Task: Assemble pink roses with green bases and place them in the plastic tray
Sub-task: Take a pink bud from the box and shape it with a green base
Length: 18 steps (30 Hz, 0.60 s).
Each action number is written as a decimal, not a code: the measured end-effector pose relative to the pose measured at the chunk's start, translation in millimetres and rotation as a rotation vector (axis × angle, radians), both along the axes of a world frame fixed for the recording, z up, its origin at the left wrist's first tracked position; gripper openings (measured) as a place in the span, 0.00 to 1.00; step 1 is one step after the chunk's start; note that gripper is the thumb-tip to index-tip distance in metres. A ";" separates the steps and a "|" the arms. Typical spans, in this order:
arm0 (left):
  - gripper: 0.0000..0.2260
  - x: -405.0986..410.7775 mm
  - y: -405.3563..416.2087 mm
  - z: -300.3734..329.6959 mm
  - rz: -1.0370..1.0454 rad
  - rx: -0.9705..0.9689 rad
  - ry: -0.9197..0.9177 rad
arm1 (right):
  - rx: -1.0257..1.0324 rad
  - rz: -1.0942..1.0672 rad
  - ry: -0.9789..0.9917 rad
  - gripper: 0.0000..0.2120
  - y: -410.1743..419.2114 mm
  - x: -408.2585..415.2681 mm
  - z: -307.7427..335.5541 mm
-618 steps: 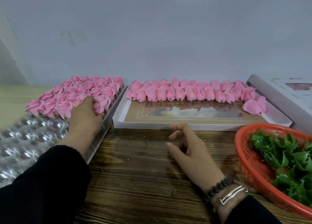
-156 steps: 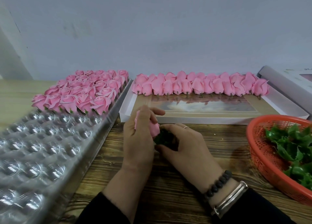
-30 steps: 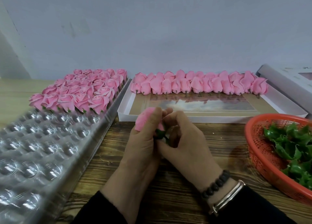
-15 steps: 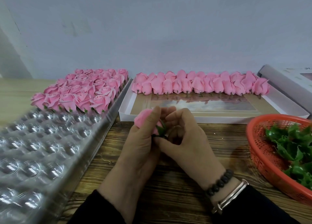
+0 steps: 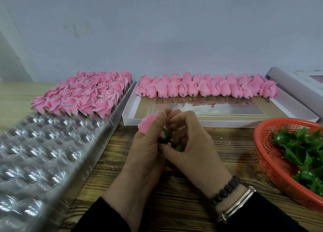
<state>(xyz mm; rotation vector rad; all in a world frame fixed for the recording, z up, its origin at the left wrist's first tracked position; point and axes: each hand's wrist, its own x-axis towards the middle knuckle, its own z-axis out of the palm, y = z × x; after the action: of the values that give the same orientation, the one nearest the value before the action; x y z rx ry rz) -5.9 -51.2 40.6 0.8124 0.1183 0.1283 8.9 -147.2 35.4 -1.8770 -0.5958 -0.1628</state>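
— Status of the grip?
— Left hand (image 5: 148, 144) pinches the pink rose (image 5: 147, 125), bud pointing up-left; right hand (image 5: 190, 144) curls round the green base (image 5: 167, 135) beneath it.
— And the plastic tray (image 5: 52, 144)?
— Lies left, nearer the left hand.

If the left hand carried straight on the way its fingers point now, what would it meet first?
The left hand, gripping the pink rose, points up and away toward the white box. Its near wall would likely come first, well before the loose roses inside, though the hand's height above it is unclear.
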 end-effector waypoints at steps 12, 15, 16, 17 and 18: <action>0.09 -1.1 8.1 -1.2 -0.186 0.085 -0.060 | 0.153 0.195 0.266 0.08 -5.5 0.6 8.7; 0.08 2.3 6.6 -5.3 0.000 0.258 -0.109 | 0.098 0.140 0.138 0.12 -3.3 2.2 5.9; 0.07 3.4 7.6 -6.6 0.076 0.321 -0.143 | 0.091 0.096 0.084 0.16 -3.6 3.0 5.1; 0.07 4.1 9.8 -7.8 0.160 0.415 -0.173 | 0.092 0.054 0.035 0.20 -5.1 4.3 4.8; 0.08 5.1 13.6 -9.2 0.246 0.568 -0.195 | 0.088 0.025 -0.010 0.23 -7.6 5.4 4.8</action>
<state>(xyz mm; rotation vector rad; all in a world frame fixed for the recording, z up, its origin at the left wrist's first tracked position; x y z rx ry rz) -0.7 -37.7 31.4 1.3445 -0.0062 0.4872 14.3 -154.8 40.2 -1.7841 -0.6092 -0.1788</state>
